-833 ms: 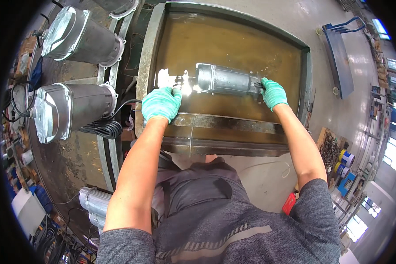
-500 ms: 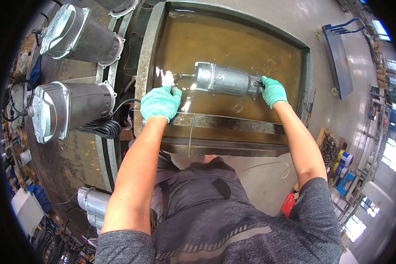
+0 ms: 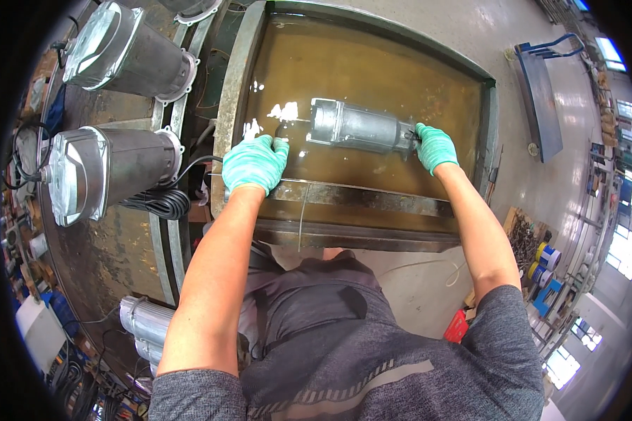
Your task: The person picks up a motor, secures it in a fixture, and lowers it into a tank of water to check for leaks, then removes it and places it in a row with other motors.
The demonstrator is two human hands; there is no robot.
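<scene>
A grey metal cylindrical motor [image 3: 369,128] lies on its side, at least partly under the brown water of a metal tank [image 3: 354,191]. My right hand [image 3: 437,147], in a green glove, has its fingers curled around the narrower right end of the motor. At the tank's left rim, my left hand [image 3: 254,163], gloved the same way, is closed with the fingertips turned down and away from me. A black cable [image 3: 202,161] comes from the left and passes to this hand. A thin dark lead also runs from the motor's left end toward its fingers.
Two large grey motor housings [image 3: 116,172] lie on metal rails along the left bench, beside a coil of black cable [image 3: 163,203]. A ribbed silver motor [image 3: 146,319] sits at lower left. A blue flat trolley [image 3: 541,105] stands on the floor beyond the tank's right side.
The bright reflections on the water have shifted and the surface ripples differently. Both hands and the motor stay in nearly the same place.
</scene>
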